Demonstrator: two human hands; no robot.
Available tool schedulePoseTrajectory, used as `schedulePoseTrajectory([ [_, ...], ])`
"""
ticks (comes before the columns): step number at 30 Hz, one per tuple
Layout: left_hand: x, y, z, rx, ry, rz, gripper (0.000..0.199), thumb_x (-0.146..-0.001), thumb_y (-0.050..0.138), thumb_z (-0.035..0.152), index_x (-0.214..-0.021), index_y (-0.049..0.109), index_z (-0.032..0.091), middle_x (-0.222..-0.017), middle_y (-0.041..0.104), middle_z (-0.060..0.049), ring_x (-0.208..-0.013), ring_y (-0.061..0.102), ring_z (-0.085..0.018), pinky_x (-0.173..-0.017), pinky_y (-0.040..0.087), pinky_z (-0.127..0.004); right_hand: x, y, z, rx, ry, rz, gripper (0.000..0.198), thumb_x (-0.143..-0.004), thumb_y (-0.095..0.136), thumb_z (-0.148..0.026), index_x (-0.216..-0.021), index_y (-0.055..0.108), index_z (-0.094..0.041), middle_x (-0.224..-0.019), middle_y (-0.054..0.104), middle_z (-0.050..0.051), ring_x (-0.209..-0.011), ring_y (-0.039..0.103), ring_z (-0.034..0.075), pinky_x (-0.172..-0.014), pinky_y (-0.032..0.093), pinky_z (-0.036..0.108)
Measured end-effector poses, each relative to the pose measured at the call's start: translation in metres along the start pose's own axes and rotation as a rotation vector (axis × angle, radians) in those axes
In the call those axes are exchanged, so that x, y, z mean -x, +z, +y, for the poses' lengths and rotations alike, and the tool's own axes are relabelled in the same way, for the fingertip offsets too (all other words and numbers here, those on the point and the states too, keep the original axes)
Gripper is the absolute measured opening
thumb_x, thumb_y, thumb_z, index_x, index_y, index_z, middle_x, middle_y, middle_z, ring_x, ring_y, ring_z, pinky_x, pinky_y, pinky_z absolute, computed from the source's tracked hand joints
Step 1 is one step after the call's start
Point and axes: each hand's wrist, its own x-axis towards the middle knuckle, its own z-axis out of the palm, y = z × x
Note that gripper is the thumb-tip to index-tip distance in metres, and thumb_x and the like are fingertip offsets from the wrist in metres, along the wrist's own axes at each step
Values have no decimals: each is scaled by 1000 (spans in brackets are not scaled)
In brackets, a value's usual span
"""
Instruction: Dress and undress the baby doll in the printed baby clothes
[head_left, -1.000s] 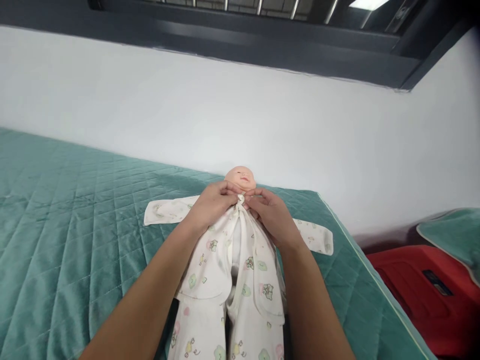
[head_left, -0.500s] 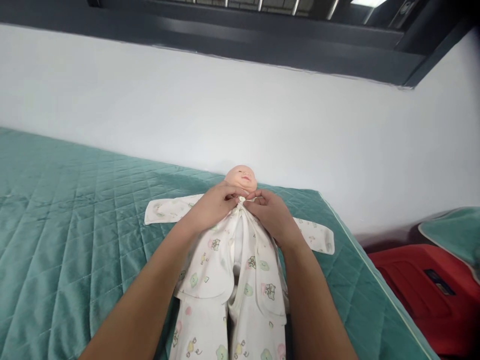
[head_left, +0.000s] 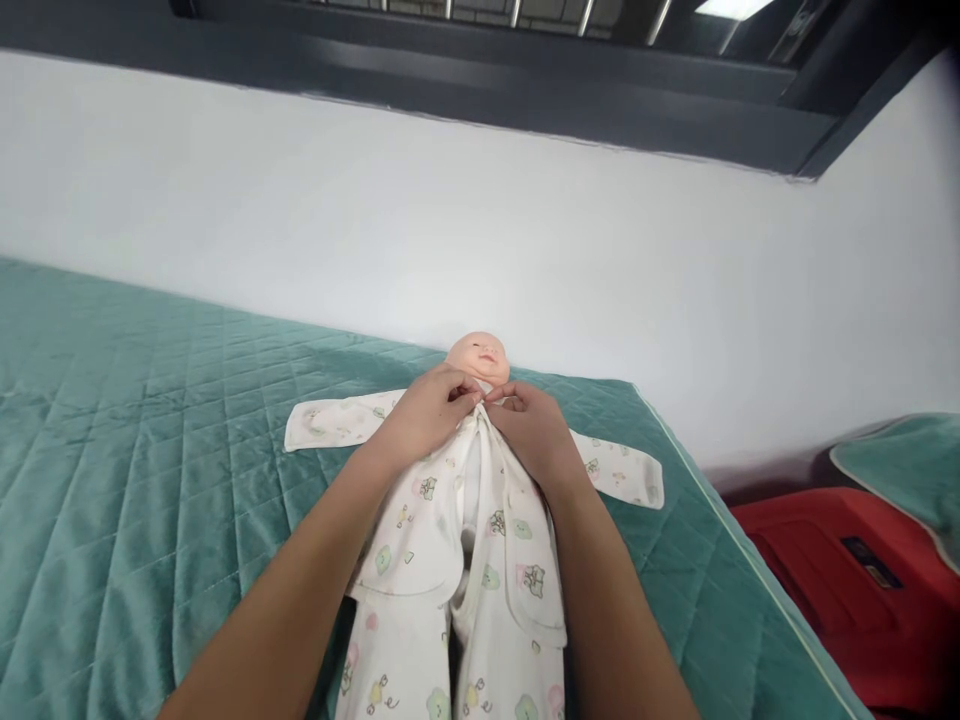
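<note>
A baby doll (head_left: 478,352) lies on its back with its head toward the wall. It wears a white printed baby jacket (head_left: 420,520) over matching printed trousers (head_left: 409,660). Both jacket sleeves stretch out sideways. At the collar, my left hand (head_left: 435,410) pinches the jacket's front edge between thumb and fingers. Close against it, my right hand (head_left: 529,420) pinches the other front edge at the same spot. Below my fingers the jacket fronts spread apart, showing a pale strip of the doll's middle. Any fastener between my fingertips is hidden.
A green quilted cover (head_left: 187,480) lies beneath the doll, with a piped edge on the right. Behind stands a white wall (head_left: 480,230) below a dark window frame (head_left: 450,80). A red plastic object (head_left: 840,580) and green cloth (head_left: 907,475) sit lower right.
Both hands stay at the collar, fingertips now closer together. A pale fastening seen between them before is now covered. The view has shifted slightly.
</note>
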Motion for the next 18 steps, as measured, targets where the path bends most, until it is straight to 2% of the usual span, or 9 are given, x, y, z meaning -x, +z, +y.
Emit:
schedulePoseTrajectory([
  [6, 2, 0, 3, 54, -77, 8, 20, -85, 55, 34, -71, 60, 20, -81, 65, 0, -75, 58, -17, -68, 41, -27, -1, 2, 1, -8, -3, 22, 22, -70, 67, -43, -78, 64, -23, -56, 47, -6, -52, 39, 12, -55, 32, 27],
  [11, 2, 4, 6, 35, -172, 60, 11, -78, 60, 30, -74, 59, 20, -80, 66, -1, -73, 59, -17, -65, 41, -27, -1, 6, 5, -36, -33, 29, 16, -72, 66, -38, -78, 64, -23, -58, 48, -6, -56, 41, 12, -55, 31, 26],
  [18, 4, 3, 5, 71, -120, 62, 11, -76, 61, 28, -80, 67, 19, -81, 69, -1, -74, 60, -17, -68, 43, -28, -1, 7, 6, -87, -37, 36, 17, -73, 67, -38, -77, 64, -22, -60, 49, -6, -59, 43, 13, -57, 31, 26],
])
